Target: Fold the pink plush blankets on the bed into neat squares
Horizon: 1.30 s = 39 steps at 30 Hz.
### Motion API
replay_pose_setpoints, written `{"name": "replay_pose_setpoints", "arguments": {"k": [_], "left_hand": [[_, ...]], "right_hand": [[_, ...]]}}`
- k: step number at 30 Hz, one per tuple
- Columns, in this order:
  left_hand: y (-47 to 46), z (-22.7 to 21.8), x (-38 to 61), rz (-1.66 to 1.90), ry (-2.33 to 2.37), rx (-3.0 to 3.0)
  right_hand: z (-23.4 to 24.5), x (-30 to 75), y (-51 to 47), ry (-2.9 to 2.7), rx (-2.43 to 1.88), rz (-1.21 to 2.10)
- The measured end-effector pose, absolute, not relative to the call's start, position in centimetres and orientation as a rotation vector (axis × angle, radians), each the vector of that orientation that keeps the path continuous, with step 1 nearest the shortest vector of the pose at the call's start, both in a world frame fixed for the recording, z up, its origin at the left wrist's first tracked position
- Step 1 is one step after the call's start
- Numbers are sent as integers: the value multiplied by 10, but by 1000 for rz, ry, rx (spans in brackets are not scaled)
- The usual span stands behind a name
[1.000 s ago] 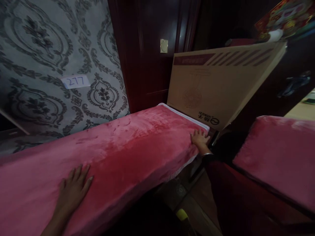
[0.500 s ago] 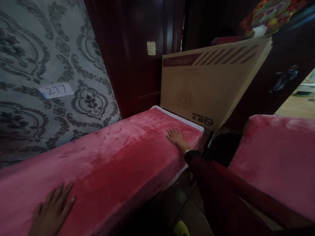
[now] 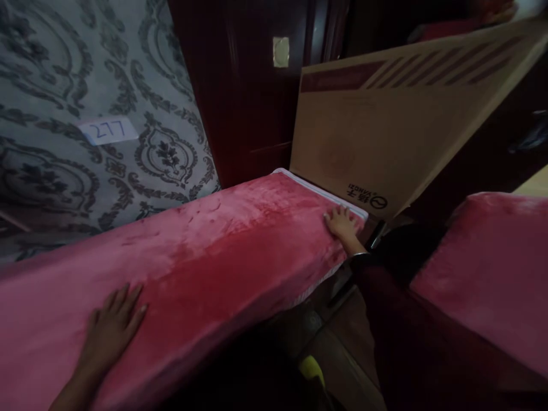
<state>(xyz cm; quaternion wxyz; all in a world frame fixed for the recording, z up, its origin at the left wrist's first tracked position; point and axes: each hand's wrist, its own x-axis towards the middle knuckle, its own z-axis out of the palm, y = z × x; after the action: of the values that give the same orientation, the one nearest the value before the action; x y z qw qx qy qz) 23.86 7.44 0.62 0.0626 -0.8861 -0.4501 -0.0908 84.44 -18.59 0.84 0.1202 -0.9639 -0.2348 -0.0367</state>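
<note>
A long cushion in pink-red plush [image 3: 222,251] stretches from the lower left to the middle of the view, with a white trim [image 3: 317,190] along its far end. My left hand [image 3: 112,326] lies flat on the near part of the plush, fingers a little apart. Close to the trimmed far corner, my right hand [image 3: 341,222] rests palm down with its fingers spread. Neither hand grips anything. A bracelet and a dark red sleeve show at the right wrist.
Beyond the cushion's far end leans a large cardboard box [image 3: 363,131] against dark furniture. To the right stands a second pink plush cushion [image 3: 492,274]. Patterned wallpaper [image 3: 166,154] with a paper label [image 3: 109,131] reading 277 runs along the left. Something yellow [image 3: 311,368] is low down.
My right hand has slid along the plush towards the white trim at the far end. My left hand has shifted slightly forward. The camera view has tilted down and come closer.
</note>
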Motion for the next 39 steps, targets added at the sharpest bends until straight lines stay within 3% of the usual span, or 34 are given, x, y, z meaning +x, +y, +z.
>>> {"name": "replay_pose_setpoints", "arguments": {"k": [5,14,21,25,33,39], "left_hand": [[59,17,249,-182,-1454,-2741],[46,26,258,-192,-1518,-2726],[38,25,262,-157,-1553,-2783],[11,20,261,-54,-1387,-2905],[-34,6,211,-172,-1441,-2844],[-60,-10,144,-303,-1591,-2663]], "right_hand": [[-2,783,-171,-1295,-2669,84],[9,789,-204,-827,-2848,-7],[6,676,-161,-1633,-2454,43],[-2,639,-155,-1784,-2438,89],[-26,649,-169,-1648,-2600,-111],[-49,659,-175,-1655,-2480,-261]]}}
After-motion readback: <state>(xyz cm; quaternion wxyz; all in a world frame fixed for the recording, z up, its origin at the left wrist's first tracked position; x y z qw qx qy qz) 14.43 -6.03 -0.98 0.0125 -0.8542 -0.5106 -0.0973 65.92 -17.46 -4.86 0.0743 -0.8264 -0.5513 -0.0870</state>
